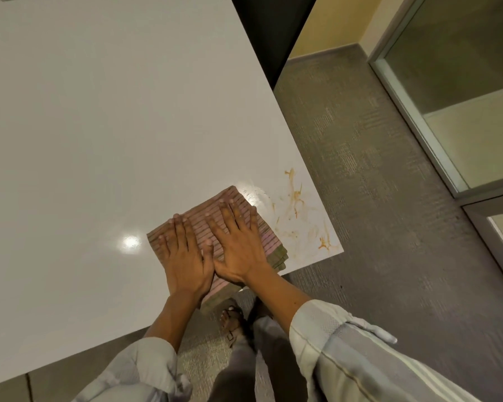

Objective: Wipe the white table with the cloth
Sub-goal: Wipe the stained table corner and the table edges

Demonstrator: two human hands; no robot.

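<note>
- the white bench [99, 126] fills the upper left of the view, with its near right corner at about 4 o'clock from the middle.
- a folded, striped pink-and-olive cloth [215, 227] lies flat on the bench near that corner, and its near end hangs slightly over the bench edge.
- the left hand [183, 256] lies palm down on the cloth's left part, fingers spread and flat, gripping nothing.
- the right hand [238, 245] lies palm down on the cloth's right part, fingers likewise spread and flat; the two thumbs touch.
- orange-brown smears [299, 210] mark the bench at 3 o'clock from the cloth, just beside it and running to the corner.
- pale striped sleeves [346, 343] are pushed up the forearms.
- a sandalled foot [230, 317] stands on the grey carpet [375, 198] below the bench edge.
</note>
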